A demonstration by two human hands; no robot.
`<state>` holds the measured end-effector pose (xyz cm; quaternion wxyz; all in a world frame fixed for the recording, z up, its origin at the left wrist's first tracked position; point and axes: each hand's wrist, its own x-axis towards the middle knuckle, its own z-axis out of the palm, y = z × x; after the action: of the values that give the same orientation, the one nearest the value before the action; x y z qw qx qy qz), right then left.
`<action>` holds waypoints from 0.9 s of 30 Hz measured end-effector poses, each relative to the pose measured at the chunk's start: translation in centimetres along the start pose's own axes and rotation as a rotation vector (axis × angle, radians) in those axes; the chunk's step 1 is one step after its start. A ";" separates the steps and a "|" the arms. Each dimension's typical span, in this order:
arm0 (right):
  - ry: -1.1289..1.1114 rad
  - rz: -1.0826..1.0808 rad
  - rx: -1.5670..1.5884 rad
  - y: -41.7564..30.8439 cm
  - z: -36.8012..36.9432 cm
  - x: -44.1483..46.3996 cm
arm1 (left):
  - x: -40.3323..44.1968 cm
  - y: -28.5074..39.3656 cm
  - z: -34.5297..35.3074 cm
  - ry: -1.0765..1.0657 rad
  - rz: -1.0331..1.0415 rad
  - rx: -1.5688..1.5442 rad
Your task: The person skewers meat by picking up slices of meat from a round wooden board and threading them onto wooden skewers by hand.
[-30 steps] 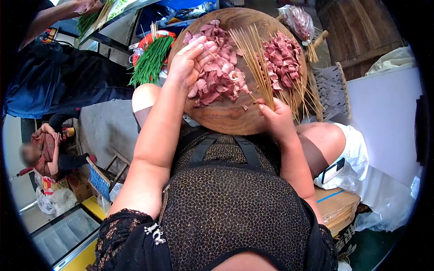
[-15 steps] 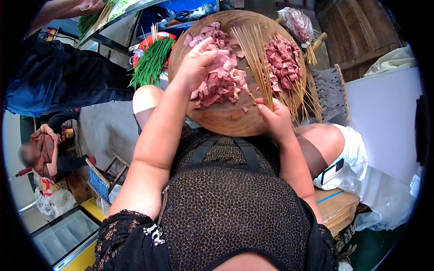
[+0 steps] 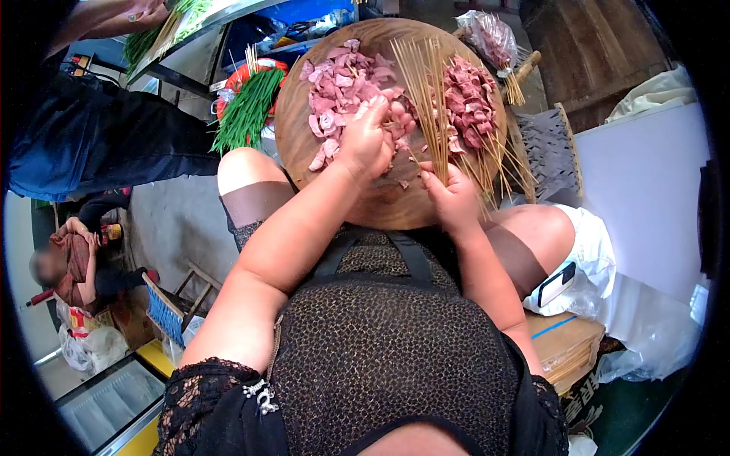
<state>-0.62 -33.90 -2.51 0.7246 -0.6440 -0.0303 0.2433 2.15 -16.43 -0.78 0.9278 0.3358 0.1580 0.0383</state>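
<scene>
A round wooden board (image 3: pixel 365 205) bears a pile of loose pink meat slices (image 3: pixel 334 95) on its left side. My left hand (image 3: pixel 370 140) is over the right edge of this pile, its fingers curled and closed on a slice of meat that they mostly hide. In my right hand (image 3: pixel 454 197) is a fanned bundle of bamboo skewers (image 3: pixel 430 91), tips pointing away from me. One skewer sticks out from its thumb and finger toward my left hand. Beyond the bundle, at the board's right, lie meat-loaded skewers (image 3: pixel 471 99) in a heap, bare ends toward me.
Green chives (image 3: pixel 249 110) stand left of the board, beside a blue crate (image 3: pixel 274 30). A bag of skewered meat (image 3: pixel 493 42) lies at the far right. Another person's hands (image 3: pixel 141 19) work at a table at upper left; a seated person (image 3: pixel 72 258) is farther off.
My left hand has moved right and toward me, from the far part of the loose meat to near the single skewer. My right hand keeps the bundle, barely shifted.
</scene>
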 end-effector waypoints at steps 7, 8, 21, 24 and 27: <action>0.017 -0.034 -0.011 0.8 0.1 0.0 | -0.3 -0.9 0.7 0.008 -0.071 -0.036; 0.012 -0.037 -0.013 0.8 0.1 -0.1 | -0.2 -1.1 0.6 0.005 -0.074 -0.035; 0.395 -0.320 -0.792 -1.8 -5.0 0.7 | 3.6 8.2 -1.1 0.005 0.189 0.811; 0.481 -0.356 -0.913 -1.8 -4.9 0.3 | 3.3 8.3 -2.7 -0.068 0.223 1.153; 0.563 -0.613 -1.035 -2.8 -5.6 0.2 | 3.0 7.2 -3.1 -0.119 0.415 1.545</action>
<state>2.47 -39.08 -0.84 0.3384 -0.9102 -0.1347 -0.1971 4.27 -8.45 0.74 0.4140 0.9071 0.0244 0.0717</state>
